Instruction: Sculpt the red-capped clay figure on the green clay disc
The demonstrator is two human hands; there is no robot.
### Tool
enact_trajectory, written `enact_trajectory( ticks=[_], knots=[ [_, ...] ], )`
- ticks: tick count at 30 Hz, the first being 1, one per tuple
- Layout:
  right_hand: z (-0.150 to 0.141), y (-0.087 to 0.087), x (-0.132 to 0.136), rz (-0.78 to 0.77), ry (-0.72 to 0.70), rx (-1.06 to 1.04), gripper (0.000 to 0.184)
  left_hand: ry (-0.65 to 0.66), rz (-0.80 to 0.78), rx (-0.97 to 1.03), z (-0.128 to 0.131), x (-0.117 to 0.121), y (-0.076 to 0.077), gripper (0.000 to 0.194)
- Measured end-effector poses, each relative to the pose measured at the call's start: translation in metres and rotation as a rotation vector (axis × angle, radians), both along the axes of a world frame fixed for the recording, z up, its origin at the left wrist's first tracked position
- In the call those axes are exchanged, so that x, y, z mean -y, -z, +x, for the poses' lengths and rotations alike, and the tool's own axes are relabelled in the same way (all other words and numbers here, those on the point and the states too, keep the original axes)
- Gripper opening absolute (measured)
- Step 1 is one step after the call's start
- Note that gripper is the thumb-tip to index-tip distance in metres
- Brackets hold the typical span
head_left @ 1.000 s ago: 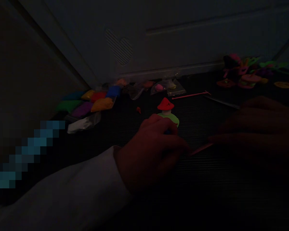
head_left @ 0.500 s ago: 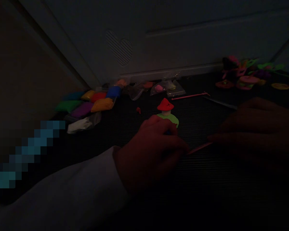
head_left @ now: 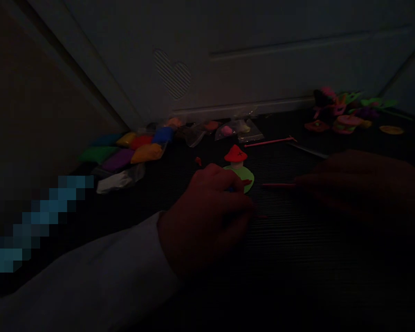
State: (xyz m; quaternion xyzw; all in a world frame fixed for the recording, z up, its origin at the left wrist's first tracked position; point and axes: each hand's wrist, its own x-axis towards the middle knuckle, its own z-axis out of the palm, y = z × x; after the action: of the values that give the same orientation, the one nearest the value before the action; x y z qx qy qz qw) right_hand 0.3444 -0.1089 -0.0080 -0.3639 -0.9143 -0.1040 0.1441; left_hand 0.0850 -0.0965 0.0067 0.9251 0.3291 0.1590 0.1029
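A small clay mushroom (head_left: pixel 235 155) with a red cap and pale stem stands on a flat green clay base (head_left: pixel 246 174). My left hand (head_left: pixel 207 221) lies against the near side of the base, fingers curled. A bit of blue and a reddish-brown piece (head_left: pixel 245 182) show by its fingertips; what it grips is hidden. A thin reddish strip (head_left: pixel 262 216) shows beside the left thumb. My right hand (head_left: pixel 363 184) is closed on a slim pink modelling tool (head_left: pixel 278 185), whose tip points left toward the base.
Several coloured clay packets (head_left: pixel 147 153) lie at left. Small clear bags (head_left: pixel 251 131), a pink stick tool (head_left: pixel 270 142) and a grey blade-like tool (head_left: pixel 309 150) lie behind. Finished-looking clay figures (head_left: pixel 347 123) stand at back right by the white panel. A red crumb (head_left: pixel 198 161) sits left of the mushroom.
The pink tool's tip has moved up and away from my left thumb, now lying level in my right hand. My left fingers have drawn back slightly left, showing more of the green base.
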Motion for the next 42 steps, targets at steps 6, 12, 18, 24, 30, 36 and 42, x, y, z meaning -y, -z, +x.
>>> enact_trajectory(
  ticks=[6, 12, 18, 24, 30, 36, 42],
  knots=[
    [-0.002, 0.005, 0.001, -0.035, 0.004, -0.021, 0.026, 0.023, 0.031, 0.015, 0.001, 0.006, 0.001, 0.023],
    [-0.006, 0.005, 0.002, -0.048, -0.002, -0.044, 0.025, 0.066, 0.05, -0.012, 0.003, 0.01, 0.001, 0.026],
    [-0.005, 0.004, 0.002, -0.053, -0.01, -0.046, 0.023, 0.084, 0.025, -0.01, 0.003, 0.01, 0.003, 0.025],
    [-0.006, 0.003, 0.002, -0.051, -0.021, -0.051, 0.023, 0.104, 0.021, 0.01, 0.001, 0.01, 0.004, 0.022],
    [-0.006, 0.002, 0.003, -0.047, -0.029, -0.059, 0.024, 0.084, 0.011, -0.005, 0.002, 0.009, 0.003, 0.025],
    [-0.009, -0.003, 0.009, -0.049, -0.131, -0.086, 0.023, 0.028, 0.061, 0.0, 0.0, 0.006, 0.0, 0.021],
    [-0.027, -0.001, 0.019, -0.093, -0.197, -0.081, 0.025, 0.048, 0.084, 0.002, 0.002, 0.005, 0.004, 0.023]
  ],
)
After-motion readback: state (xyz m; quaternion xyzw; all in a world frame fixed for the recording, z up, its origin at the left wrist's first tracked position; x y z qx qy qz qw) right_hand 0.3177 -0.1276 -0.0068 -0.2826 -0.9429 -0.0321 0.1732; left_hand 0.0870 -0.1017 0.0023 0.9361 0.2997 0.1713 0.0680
